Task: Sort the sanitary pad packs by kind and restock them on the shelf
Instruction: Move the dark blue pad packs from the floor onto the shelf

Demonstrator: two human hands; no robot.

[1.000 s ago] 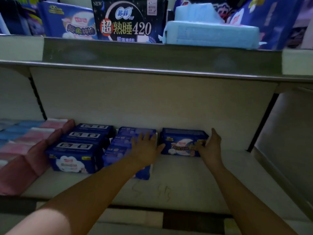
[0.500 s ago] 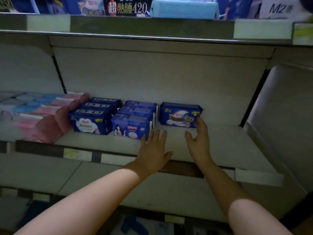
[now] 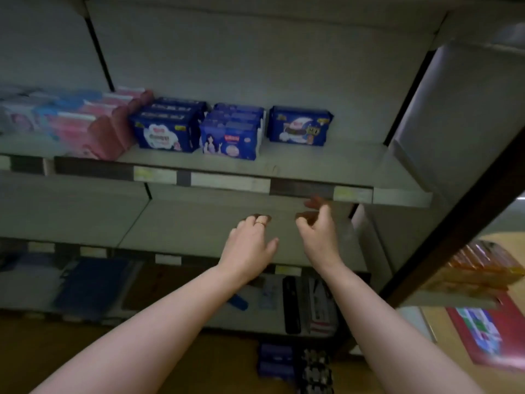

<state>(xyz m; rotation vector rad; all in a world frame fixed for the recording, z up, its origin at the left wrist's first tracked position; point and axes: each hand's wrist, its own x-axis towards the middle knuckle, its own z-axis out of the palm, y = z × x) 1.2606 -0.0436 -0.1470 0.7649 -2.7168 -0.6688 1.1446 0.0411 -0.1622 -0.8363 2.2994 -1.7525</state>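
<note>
— Feel of the pack (image 3: 300,126)?
— Probably light and squashy: padding under glossy film, so slick on the broad faces and firmer along the sealed ends. Hardly fragile, but apt to dent under a hard squeeze.
— Best place to take hold?
— Across the two short ends, thumb one side, fingers the other. For a whole row, flat palms pressed on both ends. No pinching of loose film alone.
— Whereabouts now?
— Upright and alone at the back of the shelf (image 3: 326,163). Just right of the middle row (image 3: 231,136), with a narrow gap between. Left row (image 3: 166,129) beyond that, then pink packs (image 3: 93,125) up against it.
— And relative to the fingers?
— Well apart, and higher. Both hands out in front, below the shelf's front lip. Left hand (image 3: 250,245) palm down, ringed, fingers loosely bent, gripping nothing. Right hand (image 3: 318,228) close beside it, fingers (image 3: 308,216) loosely curled, likewise empty, tips just under the lip and roughly beneath that lone pack.
— Anything lower down to fetch?
— Dark blue bundles (image 3: 275,362) on the floor; too blurred to call packs.
</note>
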